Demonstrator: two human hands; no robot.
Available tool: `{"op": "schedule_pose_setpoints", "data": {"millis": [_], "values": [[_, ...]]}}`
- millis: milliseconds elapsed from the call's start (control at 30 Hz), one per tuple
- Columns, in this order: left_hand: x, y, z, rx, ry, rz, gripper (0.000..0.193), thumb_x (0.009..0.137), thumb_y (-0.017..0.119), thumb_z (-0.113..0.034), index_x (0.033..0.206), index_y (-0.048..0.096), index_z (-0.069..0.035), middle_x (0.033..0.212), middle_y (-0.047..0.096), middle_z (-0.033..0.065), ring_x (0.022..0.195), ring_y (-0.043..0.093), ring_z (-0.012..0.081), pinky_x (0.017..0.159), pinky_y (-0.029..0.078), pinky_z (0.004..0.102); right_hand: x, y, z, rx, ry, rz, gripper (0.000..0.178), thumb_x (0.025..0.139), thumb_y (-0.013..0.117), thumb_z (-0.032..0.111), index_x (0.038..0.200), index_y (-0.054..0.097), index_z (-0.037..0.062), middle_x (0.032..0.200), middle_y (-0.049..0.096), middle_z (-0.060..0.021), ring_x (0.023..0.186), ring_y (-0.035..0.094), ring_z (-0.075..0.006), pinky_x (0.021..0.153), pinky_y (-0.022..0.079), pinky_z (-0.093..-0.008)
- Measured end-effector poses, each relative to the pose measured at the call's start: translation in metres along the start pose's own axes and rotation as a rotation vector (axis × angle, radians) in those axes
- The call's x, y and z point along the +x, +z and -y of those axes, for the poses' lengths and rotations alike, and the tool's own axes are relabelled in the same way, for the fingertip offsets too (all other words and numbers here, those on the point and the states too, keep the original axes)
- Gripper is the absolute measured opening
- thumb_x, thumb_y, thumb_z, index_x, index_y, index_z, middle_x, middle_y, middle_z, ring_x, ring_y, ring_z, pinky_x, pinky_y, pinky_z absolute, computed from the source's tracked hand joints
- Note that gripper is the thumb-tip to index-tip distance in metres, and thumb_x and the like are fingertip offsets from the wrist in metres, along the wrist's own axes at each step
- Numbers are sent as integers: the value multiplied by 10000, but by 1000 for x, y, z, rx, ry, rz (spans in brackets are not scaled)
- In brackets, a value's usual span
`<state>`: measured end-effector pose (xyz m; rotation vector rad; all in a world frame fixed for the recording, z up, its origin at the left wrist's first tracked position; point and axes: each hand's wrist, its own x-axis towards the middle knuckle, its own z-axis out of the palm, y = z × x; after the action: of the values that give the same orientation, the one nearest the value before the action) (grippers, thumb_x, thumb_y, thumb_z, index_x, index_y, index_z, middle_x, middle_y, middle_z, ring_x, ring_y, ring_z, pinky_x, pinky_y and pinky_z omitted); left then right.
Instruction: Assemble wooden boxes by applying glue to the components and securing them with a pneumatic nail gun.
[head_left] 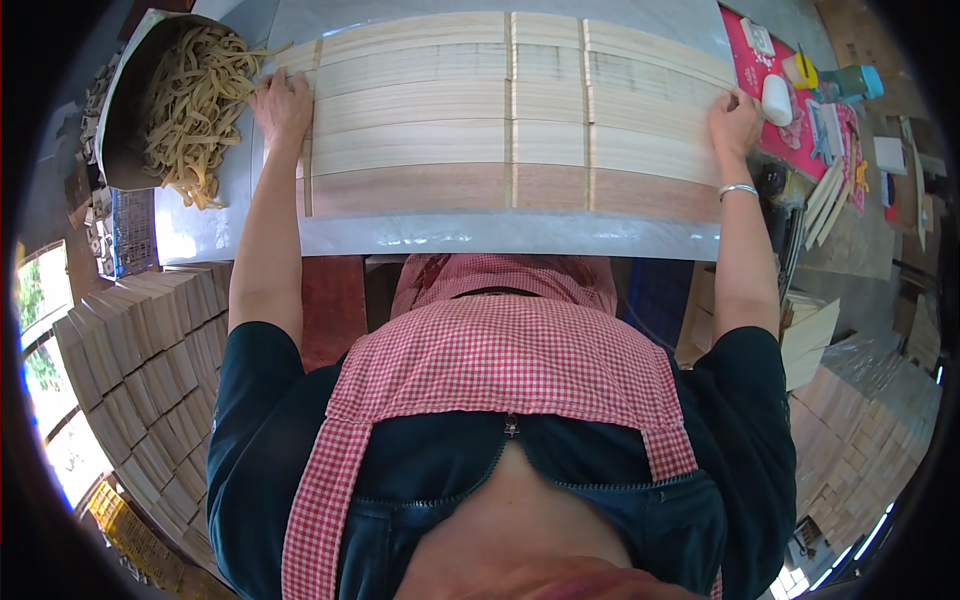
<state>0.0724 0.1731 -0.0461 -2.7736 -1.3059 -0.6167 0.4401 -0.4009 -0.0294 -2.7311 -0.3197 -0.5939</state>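
Long pale wooden boards (410, 105) lie side by side across the grey tabletop in front of me, the nearest one darker and browner. Narrow tan strips (513, 140) cross them near the middle and at the left end. My left hand (283, 108) is at the boards' left end, its fingers bent around the far part of that end. At the opposite end, my right hand (735, 124) has its fingers curled against the board ends. Part of each hand's fingertips is hidden. A heap of tan elastic bands (200, 100) spills from an open container (125, 130) beside my left hand.
On a red mat (742, 45) at the right stand a white bottle (775, 100) and a teal-lidded jar (858, 83). Stacked wooden pieces (150, 350) rise at lower left, with more stacks (860, 430) at lower right. The grey table's (450, 235) near edge runs before my apron.
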Motion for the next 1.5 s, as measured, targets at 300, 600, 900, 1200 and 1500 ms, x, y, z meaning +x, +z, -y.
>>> {"op": "schedule_pose_setpoints", "data": {"millis": [300, 600, 900, 1200, 1500], "values": [[-2, 0, -1, 12, -15, -2, 486, 958, 488, -420, 1261, 668, -86, 1328, 595, 212, 1165, 522, 405, 1018, 418, 455, -2, -3, 4, 13, -5, -5, 251, 901, 581, 239, 1046, 726, 96, 1107, 689, -147, 1026, 608, -374, 908, 516, -456], [-7, -10, -12, 9, -30, -17, 485, 964, 471, -409, 1268, 658, -82, 1333, 592, 212, 1169, 514, 413, 1018, 417, 459, -3, 1, 0, 18, -21, -26, 252, 898, 588, 233, 1062, 722, 97, 1101, 693, -147, 1017, 611, -375, 909, 514, -457], [-8, -8, -11, -68, -47, -20, 463, 968, 458, -372, 1265, 659, -80, 1341, 578, 230, 1181, 500, 420, 1019, 413, 469, -2, 3, -2, 38, -30, -36, 240, 897, 591, 234, 1037, 717, 84, 1061, 702, -149, 990, 619, -374, 910, 510, -455], [-7, -3, -11, -36, -72, -60, 458, 962, 469, -372, 1257, 672, -87, 1310, 584, 268, 1179, 503, 426, 1019, 406, 459, 2, 4, -6, 41, -3, -6, 248, 894, 604, 249, 1048, 708, 84, 1059, 700, -158, 999, 618, -376, 918, 503, -453], [-3, -1, 0, 4, -36, 8, 517, 955, 497, -407, 1285, 647, -38, 1283, 613, 259, 1198, 506, 404, 1029, 401, 445, 3, 3, -4, 46, 29, 21, 280, 899, 603, 260, 1094, 692, 79, 1074, 698, -162, 1015, 616, -377, 934, 496, -454]]}}
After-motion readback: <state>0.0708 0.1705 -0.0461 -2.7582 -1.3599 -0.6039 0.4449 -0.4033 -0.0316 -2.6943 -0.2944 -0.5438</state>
